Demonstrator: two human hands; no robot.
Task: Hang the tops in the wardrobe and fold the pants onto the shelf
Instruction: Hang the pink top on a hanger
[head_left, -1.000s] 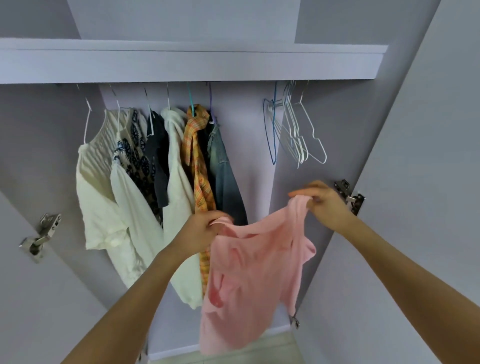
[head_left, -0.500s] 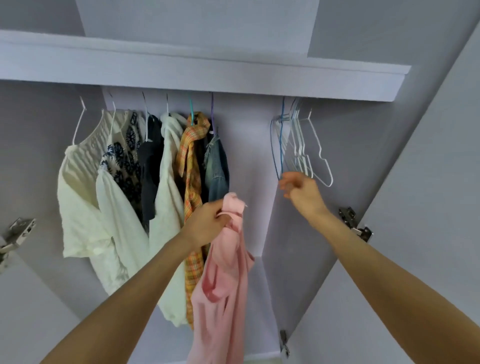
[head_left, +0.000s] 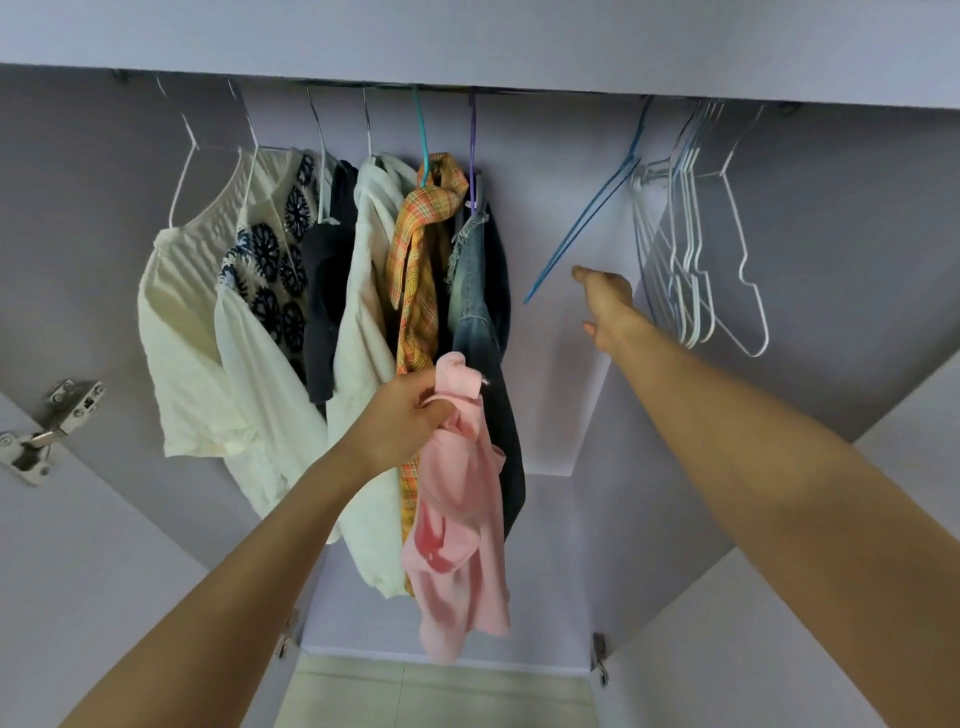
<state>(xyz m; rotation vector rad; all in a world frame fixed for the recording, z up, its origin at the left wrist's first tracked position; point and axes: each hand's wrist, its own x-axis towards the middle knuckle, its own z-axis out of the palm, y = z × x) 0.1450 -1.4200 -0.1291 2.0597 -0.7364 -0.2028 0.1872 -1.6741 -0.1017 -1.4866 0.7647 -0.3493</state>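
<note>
My left hand (head_left: 410, 415) is closed around the top of a pink top (head_left: 457, 519), which hangs limp in front of the wardrobe's hanging clothes. My right hand (head_left: 605, 301) reaches up into the wardrobe with fingers apart, right beside the lower end of a blue wire hanger (head_left: 582, 228) that is swung out to the left on the rail. I see no firm grip on that hanger. Several empty white hangers (head_left: 696, 249) hang just right of my right hand.
Several tops hang on the rail at the left: a white blouse (head_left: 192, 332), a patterned white top (head_left: 270, 291), a dark top (head_left: 324, 291), a cream top (head_left: 363, 332), an orange plaid shirt (head_left: 421, 249) and a denim garment (head_left: 475, 291). A shelf edge (head_left: 467, 47) runs overhead. Door hinges (head_left: 47, 426) flank the opening.
My right hand let go of the pink top and rose to the blue hanger, which has swung left. The top now hangs from my left hand alone. My view tilted upward.
</note>
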